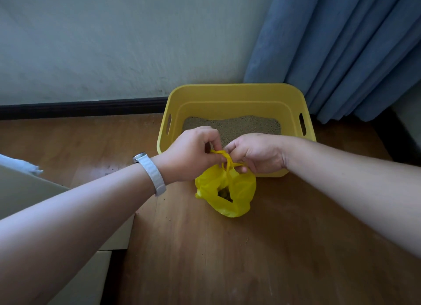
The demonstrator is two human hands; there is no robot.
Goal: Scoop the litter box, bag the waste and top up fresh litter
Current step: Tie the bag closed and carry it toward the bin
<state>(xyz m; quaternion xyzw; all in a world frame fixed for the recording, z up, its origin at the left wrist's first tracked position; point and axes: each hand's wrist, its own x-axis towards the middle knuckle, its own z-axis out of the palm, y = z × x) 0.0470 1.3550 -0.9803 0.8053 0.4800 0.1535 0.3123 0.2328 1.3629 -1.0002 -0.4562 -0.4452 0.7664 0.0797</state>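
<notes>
Both hands, left [191, 154] and right [257, 153], pinch the twisted handles of a yellow bag [225, 190] before the litter box [237, 95].

Blue curtain [355, 54] hangs at right w/ pale wall [114, 42] behind. Dark baseboard [79, 109] meets wood floor [250, 259]; beige furniture [27, 190] at left edge.

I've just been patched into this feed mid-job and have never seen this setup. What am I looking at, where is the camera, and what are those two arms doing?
There is no machine here: these are a person's bare arms, filmed by one wide-angle camera worn on their head, looking forward and down. The left hand, with a white wristband, and the right hand each pinch the twisted handles of a yellow plastic bag, apparently tying it; something dark shows through a gap. The bag's bottom seems to rest on the wooden floor. Behind it stands a yellow litter box holding litter, by a wall and a blue curtain.
</notes>
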